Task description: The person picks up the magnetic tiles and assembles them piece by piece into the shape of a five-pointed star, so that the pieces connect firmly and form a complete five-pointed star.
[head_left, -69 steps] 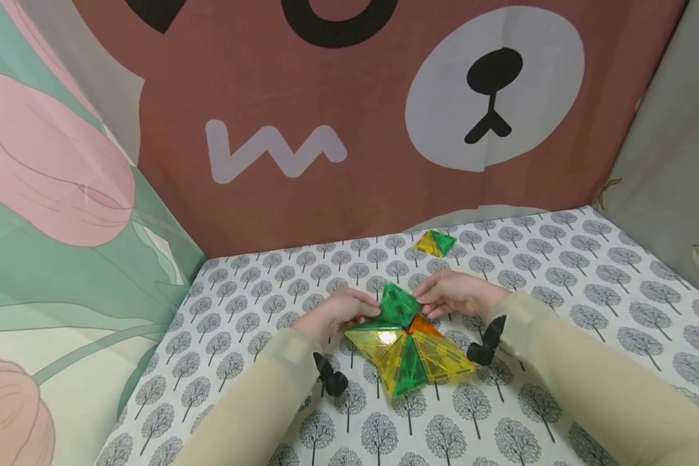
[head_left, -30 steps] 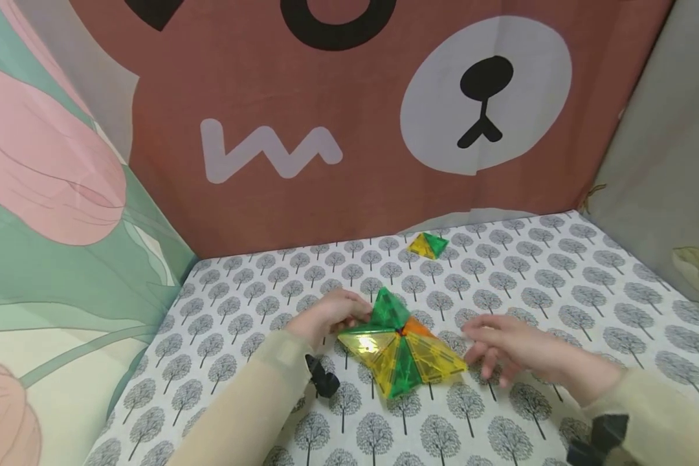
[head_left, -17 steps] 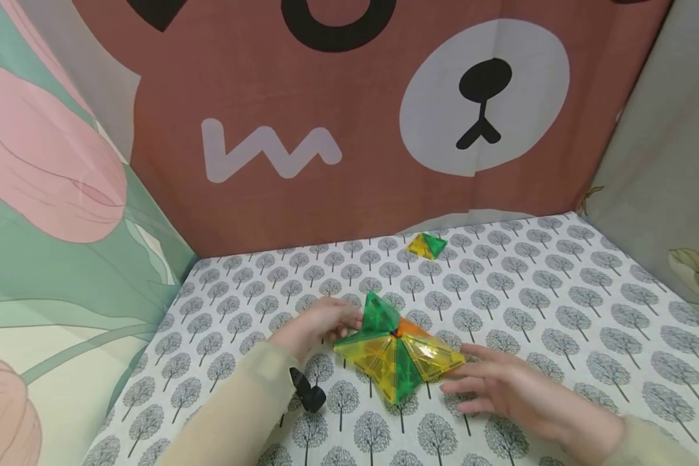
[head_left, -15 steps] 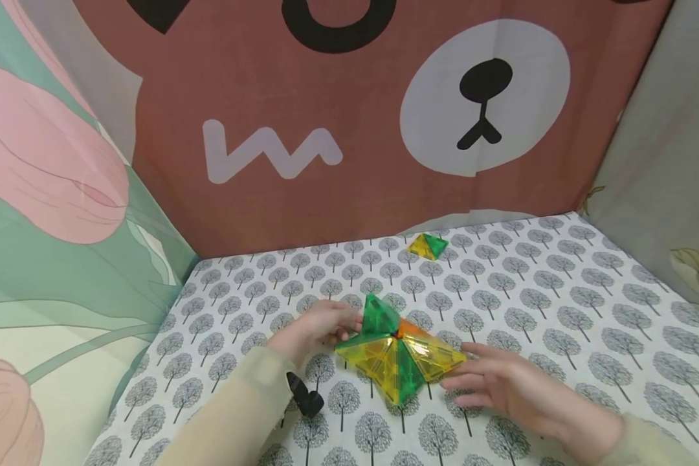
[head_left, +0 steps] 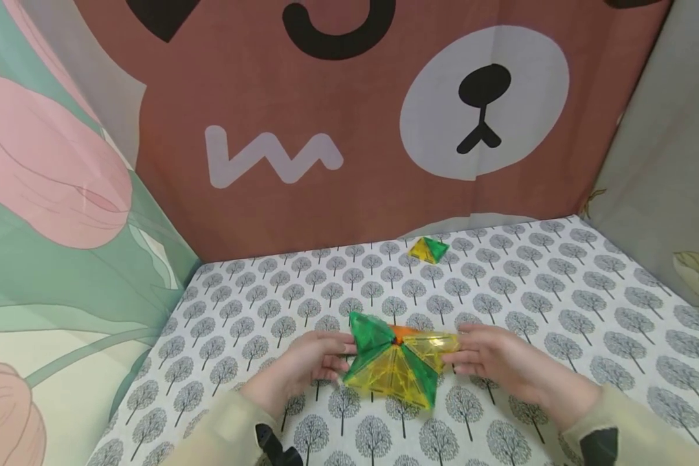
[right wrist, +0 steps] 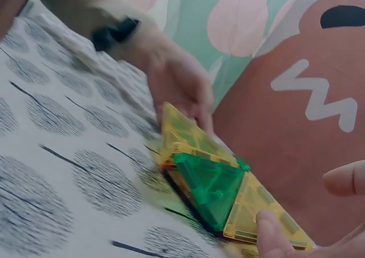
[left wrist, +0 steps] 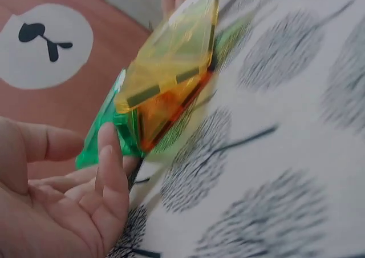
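Note:
A star-like build of translucent green, yellow and orange magnetic tiles (head_left: 390,372) stands on the tree-print cloth between my hands. Its tiles rise to a central peak. At its left side, my left hand (head_left: 303,362) has its fingertips against a green tile (left wrist: 117,127), fingers relaxed and thumb apart from them. My right hand (head_left: 495,362) reaches in from the other side, its fingers fairly straight and touching a yellow tile (right wrist: 259,206). In the right wrist view, one fingertip overlaps that yellow tile, while another digit stands away from it. The underside of the build is hidden.
A small yellow and green tile pyramid (head_left: 429,250) sits farther back on the cloth (head_left: 256,291). A brown bear-print curtain (head_left: 326,213) hangs behind the surface, with a flower-print curtain (head_left: 52,162) at left and a pale one (head_left: 664,162) at right.
The right hand let go of the green tile, moved to the build's right side and now touches a yellow tile. The build has turned between the hands. The left hand has come nearer.

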Demonstrator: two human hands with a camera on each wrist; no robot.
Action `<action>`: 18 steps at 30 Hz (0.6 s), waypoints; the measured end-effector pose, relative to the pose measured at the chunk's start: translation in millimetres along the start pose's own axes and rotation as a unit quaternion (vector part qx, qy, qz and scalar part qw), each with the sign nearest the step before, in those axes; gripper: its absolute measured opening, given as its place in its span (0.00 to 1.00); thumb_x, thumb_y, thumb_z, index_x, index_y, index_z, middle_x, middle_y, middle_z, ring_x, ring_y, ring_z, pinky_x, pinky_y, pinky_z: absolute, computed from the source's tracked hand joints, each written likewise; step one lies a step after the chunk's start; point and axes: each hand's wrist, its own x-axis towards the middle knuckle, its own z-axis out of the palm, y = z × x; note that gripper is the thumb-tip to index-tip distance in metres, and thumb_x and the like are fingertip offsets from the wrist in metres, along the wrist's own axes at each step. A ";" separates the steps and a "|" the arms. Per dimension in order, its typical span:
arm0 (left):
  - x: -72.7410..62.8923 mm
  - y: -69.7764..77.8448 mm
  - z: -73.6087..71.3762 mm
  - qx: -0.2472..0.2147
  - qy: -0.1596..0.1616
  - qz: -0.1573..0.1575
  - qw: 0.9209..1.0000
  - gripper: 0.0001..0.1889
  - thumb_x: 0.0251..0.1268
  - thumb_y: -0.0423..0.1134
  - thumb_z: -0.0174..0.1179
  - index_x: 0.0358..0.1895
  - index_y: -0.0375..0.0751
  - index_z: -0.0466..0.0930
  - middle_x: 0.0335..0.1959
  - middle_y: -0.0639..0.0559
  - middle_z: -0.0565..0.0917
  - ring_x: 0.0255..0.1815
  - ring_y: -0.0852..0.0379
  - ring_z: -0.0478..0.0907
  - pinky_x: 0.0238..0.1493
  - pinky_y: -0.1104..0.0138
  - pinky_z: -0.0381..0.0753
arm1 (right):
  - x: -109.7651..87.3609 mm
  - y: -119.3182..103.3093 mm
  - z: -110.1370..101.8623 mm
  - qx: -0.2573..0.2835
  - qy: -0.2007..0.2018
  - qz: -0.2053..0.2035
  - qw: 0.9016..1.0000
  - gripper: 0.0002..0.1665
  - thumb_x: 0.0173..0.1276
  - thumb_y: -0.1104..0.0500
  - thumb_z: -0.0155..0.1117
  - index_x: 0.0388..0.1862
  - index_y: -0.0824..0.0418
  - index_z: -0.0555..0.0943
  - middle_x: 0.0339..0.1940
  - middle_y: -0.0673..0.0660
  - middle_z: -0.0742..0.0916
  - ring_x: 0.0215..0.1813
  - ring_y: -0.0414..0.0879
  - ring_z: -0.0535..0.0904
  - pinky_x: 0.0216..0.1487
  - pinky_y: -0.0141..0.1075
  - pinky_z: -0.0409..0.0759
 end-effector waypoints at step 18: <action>-17.1 -3.9 15.0 -0.046 -0.022 0.014 0.999 0.28 0.71 0.36 0.54 0.70 0.25 0.63 0.64 0.37 0.75 0.46 0.47 0.83 0.45 0.62 0.84 | 21.7 -8.9 -18.2 -0.011 0.021 -0.007 1.000 0.40 0.79 0.54 0.47 0.73 0.74 0.40 0.60 0.71 0.74 0.54 0.54 0.78 0.58 0.41 0.76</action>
